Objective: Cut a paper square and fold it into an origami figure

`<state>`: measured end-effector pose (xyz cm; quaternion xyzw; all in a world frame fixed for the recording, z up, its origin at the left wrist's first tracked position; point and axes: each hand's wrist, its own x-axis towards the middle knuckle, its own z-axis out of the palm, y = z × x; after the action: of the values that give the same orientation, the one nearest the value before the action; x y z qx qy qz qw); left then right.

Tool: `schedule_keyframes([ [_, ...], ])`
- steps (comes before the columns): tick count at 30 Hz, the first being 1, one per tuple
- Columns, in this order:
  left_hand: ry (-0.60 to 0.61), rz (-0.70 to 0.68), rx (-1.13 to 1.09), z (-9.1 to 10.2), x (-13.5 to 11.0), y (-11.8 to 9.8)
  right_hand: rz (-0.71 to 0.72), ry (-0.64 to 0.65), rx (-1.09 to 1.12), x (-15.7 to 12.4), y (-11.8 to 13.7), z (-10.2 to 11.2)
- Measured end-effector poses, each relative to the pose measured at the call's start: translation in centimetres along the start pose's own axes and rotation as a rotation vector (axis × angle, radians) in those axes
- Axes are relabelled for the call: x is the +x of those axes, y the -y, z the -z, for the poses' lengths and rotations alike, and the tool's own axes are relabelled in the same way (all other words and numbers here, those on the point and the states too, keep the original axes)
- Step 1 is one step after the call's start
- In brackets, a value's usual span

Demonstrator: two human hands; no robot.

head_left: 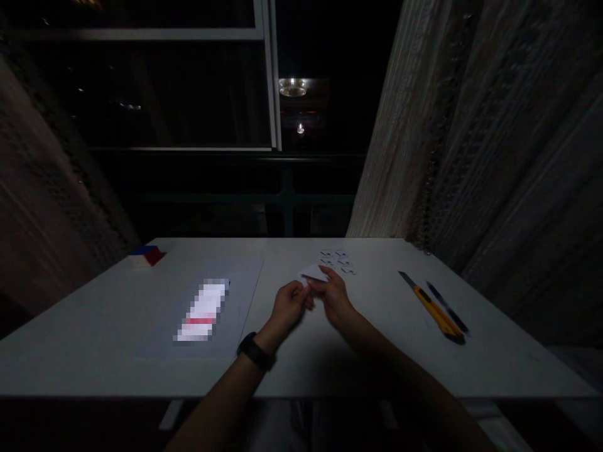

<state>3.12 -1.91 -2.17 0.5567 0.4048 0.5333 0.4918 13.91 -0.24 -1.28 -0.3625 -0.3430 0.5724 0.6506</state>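
Over the middle of the white table, a small folded piece of white paper (315, 272) is held up with a pointed, triangular outline. My right hand (334, 294) grips it from the right, thumb and fingers closed on its edge. My left hand (288, 305), with a black band on the wrist, has its fingers curled together at the paper's lower corner, touching my right fingertips. It seems to pinch the paper there, though the fingers hide the exact contact. Just beyond my hands lie several small white paper pieces (343, 262) with dark shadows at their edges.
At left, a lit, pixelated screen (202, 311) rests on a large paper sheet (245, 301). A coloured puzzle cube (146, 255) sits at the table's (85, 339) far left. Right of my hands lie a yellow utility knife (436, 312) and a dark pen (447, 306). Curtains (391, 125) flank the window.
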Motion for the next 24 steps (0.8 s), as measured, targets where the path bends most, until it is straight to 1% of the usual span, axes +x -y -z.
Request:
schedule_keyframes([
  [8, 0.048, 0.002, 0.066, 0.0, 0.0, 0.0, -0.010, -0.053, -0.034, 0.2, 0.4, 0.2],
  [10, 0.040, -0.005, 0.088, 0.0, 0.0, 0.0, -0.005, -0.063, -0.066, 0.0, 0.6, 0.1],
  [12, 0.023, -0.023, 0.110, 0.1, 0.0, 0.1, -0.003, -0.038, -0.099, -0.1, 0.7, 0.0],
  [15, 0.019, -0.068, 0.164, 0.2, 0.0, 0.4, -0.018, 0.033, -0.144, -0.2, 0.8, -0.1],
  [16, 0.029, -0.085, 0.200, 0.3, -0.1, 0.4, -0.024, 0.035, -0.159, -0.2, 0.9, -0.1],
  [20, 0.043, -0.152, 0.376, 0.5, -0.3, 0.3, -0.034, -0.024, -0.172, -0.4, 1.0, -0.2],
  [22, 0.010, -0.164, 0.400, 0.6, -0.3, 0.2, -0.029, 0.009, -0.145, -0.5, 1.0, -0.2],
  [24, -0.027, -0.151, 0.375, 0.7, -0.2, 0.2, -0.024, 0.050, -0.132, -0.5, 0.9, -0.2],
])
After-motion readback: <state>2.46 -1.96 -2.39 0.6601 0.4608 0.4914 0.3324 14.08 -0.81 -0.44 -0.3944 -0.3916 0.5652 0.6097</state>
